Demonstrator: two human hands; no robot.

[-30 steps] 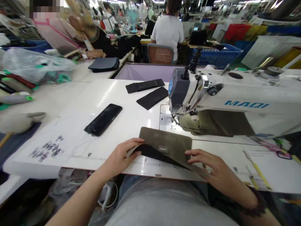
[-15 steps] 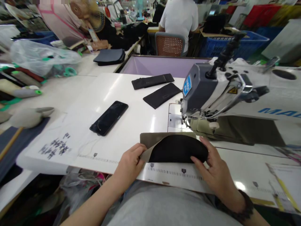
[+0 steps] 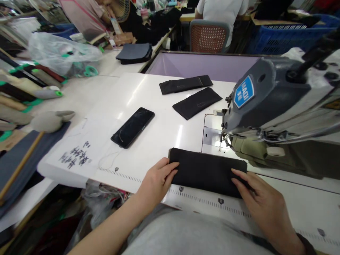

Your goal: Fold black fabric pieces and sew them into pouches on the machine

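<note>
Plainly, the black fabric piece [image 3: 204, 172] lies flat on the white counter [image 3: 164, 131], just right of center in the lower half of the frame, between your hands. Your left hand [image 3: 156, 180] touches its left end, thumb and forefinger tips slightly apart on top; your right hand [image 3: 268, 205] does likewise at the right end. You can't tell whether either set of fingers pinches the cloth. Beyond it, toward the upper center, lie two black strips [image 3: 197, 103], with a dark phone [image 3: 133, 127] left of them. At right, your sewing machine [image 3: 268, 95] stands over olive fabric [image 3: 252, 148]; thread spools [image 3: 46, 92] crowd the left edge.
</note>
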